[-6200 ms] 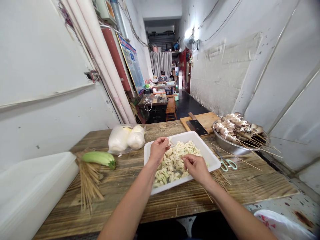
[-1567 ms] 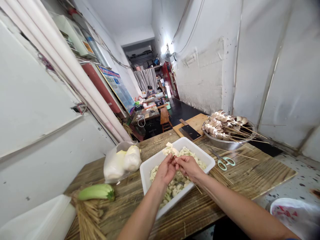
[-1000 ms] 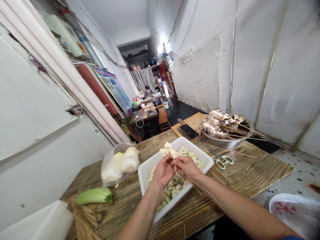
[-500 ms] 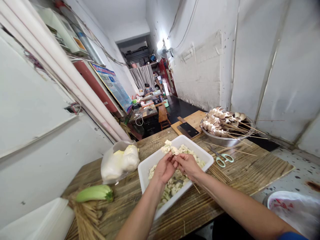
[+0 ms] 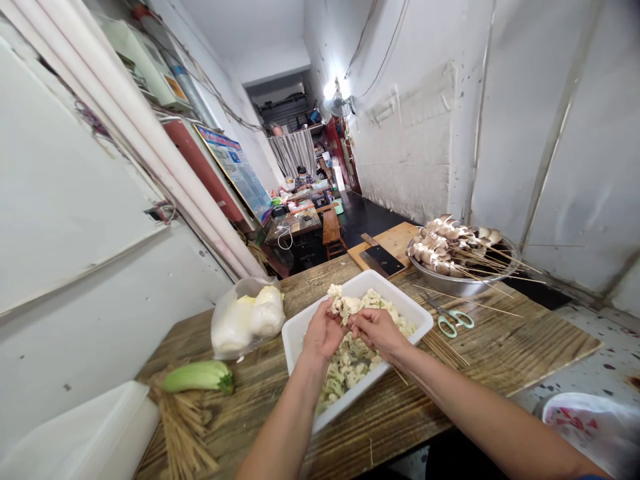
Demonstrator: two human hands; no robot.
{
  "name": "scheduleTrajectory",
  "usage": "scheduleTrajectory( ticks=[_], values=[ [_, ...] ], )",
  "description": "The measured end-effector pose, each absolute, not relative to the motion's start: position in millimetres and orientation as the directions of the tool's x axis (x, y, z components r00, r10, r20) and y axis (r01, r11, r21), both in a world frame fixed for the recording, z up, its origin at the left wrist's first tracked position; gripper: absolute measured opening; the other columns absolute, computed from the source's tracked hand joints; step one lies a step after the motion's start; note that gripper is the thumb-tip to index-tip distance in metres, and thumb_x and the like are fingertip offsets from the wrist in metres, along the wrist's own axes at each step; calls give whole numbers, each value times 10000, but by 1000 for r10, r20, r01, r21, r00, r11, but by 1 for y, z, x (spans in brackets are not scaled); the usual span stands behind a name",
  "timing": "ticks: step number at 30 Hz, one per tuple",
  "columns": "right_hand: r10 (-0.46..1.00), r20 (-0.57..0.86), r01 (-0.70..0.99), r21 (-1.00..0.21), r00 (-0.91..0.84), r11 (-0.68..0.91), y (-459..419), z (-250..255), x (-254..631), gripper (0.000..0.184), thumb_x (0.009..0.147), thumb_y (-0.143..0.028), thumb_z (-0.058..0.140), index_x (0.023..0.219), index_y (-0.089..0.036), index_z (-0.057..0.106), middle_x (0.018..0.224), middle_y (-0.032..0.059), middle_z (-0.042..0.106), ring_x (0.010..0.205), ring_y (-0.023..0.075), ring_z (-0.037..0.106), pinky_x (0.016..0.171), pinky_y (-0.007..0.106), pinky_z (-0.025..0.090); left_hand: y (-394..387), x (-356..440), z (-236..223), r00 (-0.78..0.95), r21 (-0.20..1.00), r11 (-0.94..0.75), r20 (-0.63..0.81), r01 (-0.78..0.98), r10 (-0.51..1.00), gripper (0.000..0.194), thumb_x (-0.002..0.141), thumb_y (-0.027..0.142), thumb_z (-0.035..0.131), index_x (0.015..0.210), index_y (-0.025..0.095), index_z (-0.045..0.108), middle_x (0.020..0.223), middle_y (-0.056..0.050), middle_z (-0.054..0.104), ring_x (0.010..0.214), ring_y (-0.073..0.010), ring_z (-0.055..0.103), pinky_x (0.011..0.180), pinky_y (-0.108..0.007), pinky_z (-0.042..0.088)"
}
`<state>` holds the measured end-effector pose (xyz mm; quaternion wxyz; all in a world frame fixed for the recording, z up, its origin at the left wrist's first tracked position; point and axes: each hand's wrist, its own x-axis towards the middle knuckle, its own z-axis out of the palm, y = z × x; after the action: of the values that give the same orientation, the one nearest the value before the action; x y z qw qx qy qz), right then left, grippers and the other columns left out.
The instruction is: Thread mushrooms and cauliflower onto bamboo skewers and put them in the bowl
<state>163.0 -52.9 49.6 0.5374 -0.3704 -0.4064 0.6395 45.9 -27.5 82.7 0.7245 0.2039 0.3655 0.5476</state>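
Note:
Both my hands are over a white plastic tub (image 5: 295,331) of cut cauliflower (image 5: 353,363). My left hand (image 5: 323,333) has its fingers curled around cauliflower florets (image 5: 345,305) above the tub. Close against it, my right hand (image 5: 379,331) is closed in a pinch at the florets' lower end. A thin bamboo skewer (image 5: 401,377) sticks out below my right hand and runs in line with its grip; the rest of it is hidden by the hand. The contact between skewer and florets is covered by my fingers.
Green-handled scissors (image 5: 456,322) and loose skewers (image 5: 445,348) lie right of the tub. Behind are a steel bowl (image 5: 463,285) of skewered mushrooms and a cleaver (image 5: 383,260) on a board. Bagged white vegetables (image 5: 247,320) and a green gourd (image 5: 197,377) lie left. A person (image 5: 303,177) sits far back.
The whole scene has shifted slightly right as my head turned. My left hand has rolled further open beneath the florets, so more of them shows. My right hand keeps its pinch.

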Motion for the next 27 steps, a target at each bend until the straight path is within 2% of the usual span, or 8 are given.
scheduleTrajectory(
  ticks=[5, 9, 27],
  values=[
    [983, -53, -362, -925, -177, -116, -53, 49, 163, 190, 658, -318, 596, 619, -134, 622, 438, -47, 548, 270, 12, 254, 284, 166, 136, -22, 41, 80, 199, 647, 366, -318, -669, 927, 33, 690, 136, 543, 711, 153, 523, 593, -9, 586, 534, -143, 560, 499, -261, 441],
    [979, -57, -366, -922, -197, -127, -53, 47, 163, 191, 662, -322, 602, 638, -133, 622, 438, -46, 555, 264, 11, 243, 284, 168, 130, -21, 39, 80, 254, 629, 390, -299, -672, 920, 43, 702, 112, 531, 721, 150, 527, 620, -18, 600, 557, -150, 569, 514, -268, 445],
    [980, -72, -366, -921, -185, -136, -52, 48, 164, 204, 662, -334, 604, 643, -131, 612, 442, -51, 540, 264, 11, 261, 269, 157, 147, -19, 42, 80, 286, 656, 429, -320, -621, 903, 41, 708, 109, 544, 742, 132, 543, 652, -26, 591, 548, -133, 554, 498, -253, 439]
  ],
)
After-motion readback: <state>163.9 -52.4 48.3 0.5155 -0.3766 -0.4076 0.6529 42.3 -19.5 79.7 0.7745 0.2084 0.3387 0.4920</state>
